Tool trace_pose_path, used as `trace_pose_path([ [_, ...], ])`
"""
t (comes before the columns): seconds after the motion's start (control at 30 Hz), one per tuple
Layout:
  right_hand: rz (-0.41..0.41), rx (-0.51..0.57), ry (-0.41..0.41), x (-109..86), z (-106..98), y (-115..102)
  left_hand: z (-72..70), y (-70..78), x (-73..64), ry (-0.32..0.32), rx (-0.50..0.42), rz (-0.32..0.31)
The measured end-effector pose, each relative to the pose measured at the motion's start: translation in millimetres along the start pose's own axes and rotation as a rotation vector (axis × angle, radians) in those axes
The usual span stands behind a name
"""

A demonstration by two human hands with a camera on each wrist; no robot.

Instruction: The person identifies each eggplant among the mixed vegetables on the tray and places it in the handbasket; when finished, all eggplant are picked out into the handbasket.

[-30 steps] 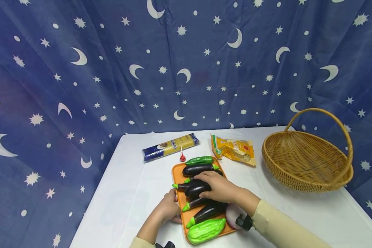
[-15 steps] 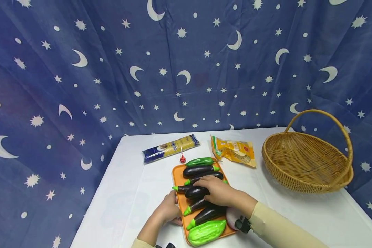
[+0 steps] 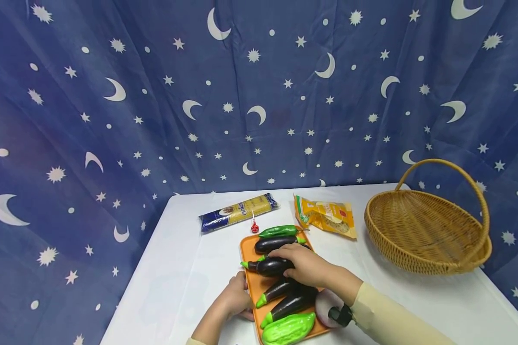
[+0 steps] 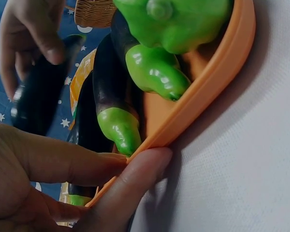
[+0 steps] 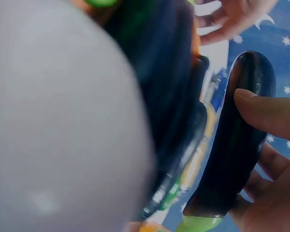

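My right hand grips a dark purple eggplant with a green cap, over the middle of the orange tray. In the right wrist view, the thumb lies along this eggplant and the fingers wrap behind it. My left hand pinches the tray's left rim, with thumb and fingers on either side of it in the left wrist view. Several other eggplants lie across the tray. A bumpy light-green vegetable sits at its near end, a green pepper at its far end.
A pale purplish round object sits by the tray's right side, under my right wrist. Behind are a spaghetti pack, a red lollipop and an orange food bag. A wicker basket stands at the right.
The gripped eggplant has shifted slightly, and a gap now shows between it and the eggplants nearer me. My left hand stays on the rim. The head view has tilted up a little.
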State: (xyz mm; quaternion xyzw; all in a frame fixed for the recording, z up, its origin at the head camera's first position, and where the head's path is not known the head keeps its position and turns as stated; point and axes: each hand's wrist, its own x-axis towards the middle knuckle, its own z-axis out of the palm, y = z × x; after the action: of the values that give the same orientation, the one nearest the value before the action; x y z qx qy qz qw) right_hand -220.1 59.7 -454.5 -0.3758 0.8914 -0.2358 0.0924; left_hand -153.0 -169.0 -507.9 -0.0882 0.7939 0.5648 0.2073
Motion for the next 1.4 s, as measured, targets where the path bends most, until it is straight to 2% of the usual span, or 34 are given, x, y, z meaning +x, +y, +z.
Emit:
trace_pose_path([
  [0.17, -0.008, 0.079, 0.043, -2.7, -18, 1, 2.7, -0.9, 1.5, -0.008, 0.032, -0.02],
  [0.37, -0.003, 0.131, 0.133, -7.0, -42, 5, 4.8, -1.3, 2.7, -0.029, 0.023, -0.019],
  [0.6, 0.083, 0.215, 0.237, -14.0, -73, 8, 5.8, -0.3, 1.6, -0.025, 0.024, -0.014],
  [0.93, 0.111, 0.495, 0.365, -23.9, -103, 28, 3.5, -1.4, 1.3, -0.03, 0.005, 0.007],
  [1.1, 0.123, 0.626, 0.414, -30.9, -115, 30, 2.9, -1.4, 1.1, -0.023, 0.012, 0.004],
  [1.4, 0.208, 0.651, 0.471, -41.5, -131, 34, 2.6, 1.6, 1.2, -0.015, 0.038, -0.008],
])
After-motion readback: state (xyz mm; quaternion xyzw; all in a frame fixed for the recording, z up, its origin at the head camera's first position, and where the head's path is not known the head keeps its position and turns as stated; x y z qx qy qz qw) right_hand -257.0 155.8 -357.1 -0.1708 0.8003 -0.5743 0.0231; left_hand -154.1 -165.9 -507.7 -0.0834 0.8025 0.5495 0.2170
